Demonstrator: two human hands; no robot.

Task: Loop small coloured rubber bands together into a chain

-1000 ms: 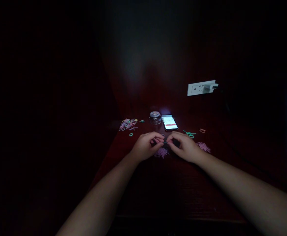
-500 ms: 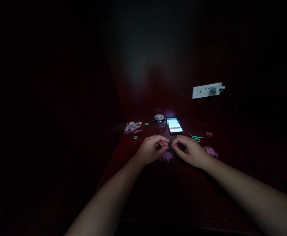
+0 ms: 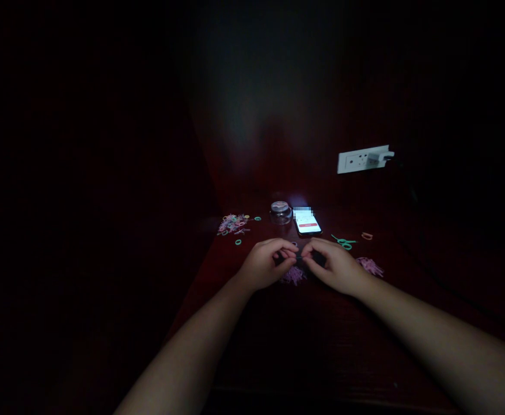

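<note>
My left hand (image 3: 273, 260) and my right hand (image 3: 327, 262) face each other above the dark red table, fingertips almost meeting. Each pinches an end of a small, thin bluish strand (image 3: 299, 257), too dim and small to name. Just below the fingertips lies a pile of purple elastic-looking bands (image 3: 294, 275). A pink-purple bundle of similar bands (image 3: 369, 266) is beside my right wrist. Farther left is a mixed heap of coloured bands (image 3: 234, 223), with a loose green ring (image 3: 238, 242) near it.
Behind my hands stand a small clear jar with a lid (image 3: 280, 213) and a lit phone (image 3: 307, 221). Green scissors-like loops (image 3: 344, 242) and an orange ring (image 3: 367, 236) lie to the right. A white wall socket (image 3: 364, 159) holds a plug; surroundings are very dark.
My fingertips have drawn slightly closer together, and less of the strand shows between them. Otherwise the scene only shifts slightly with the camera.
</note>
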